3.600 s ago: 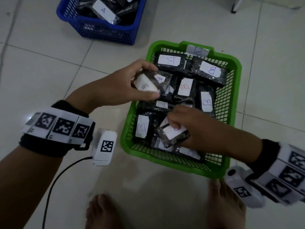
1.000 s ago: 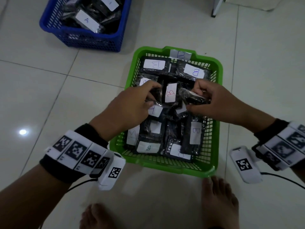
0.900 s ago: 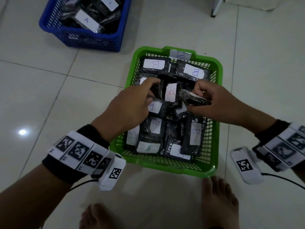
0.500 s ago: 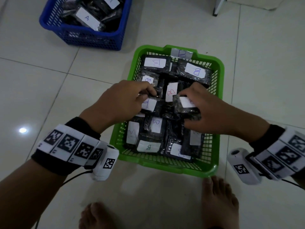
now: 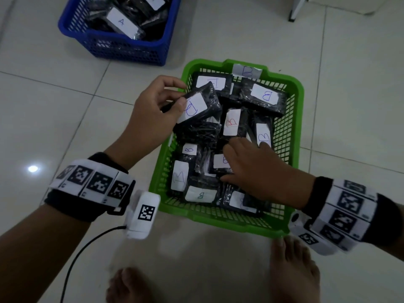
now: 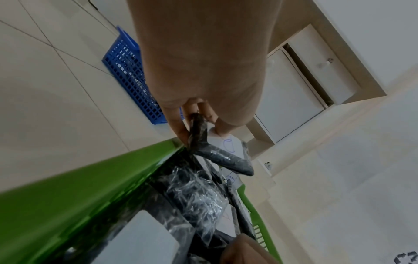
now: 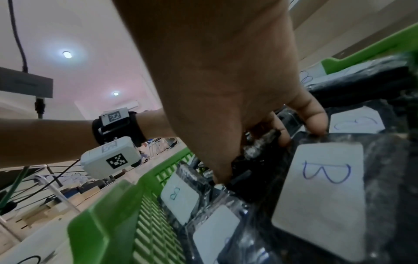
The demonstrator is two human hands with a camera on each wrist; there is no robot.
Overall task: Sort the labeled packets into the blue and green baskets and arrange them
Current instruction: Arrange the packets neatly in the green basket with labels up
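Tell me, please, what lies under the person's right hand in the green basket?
Under the right hand lie black packets with white B labels; one label peeks out at its fingers. Whatever sits directly beneath the palm, down to the green basket floor, is covered.

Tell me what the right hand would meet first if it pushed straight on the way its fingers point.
Probably the B-labeled packet directly under its fingertips: the right hand reaches down and leftward into the green basket, fingers already among the packets there. Whether they already grip it is unclear.
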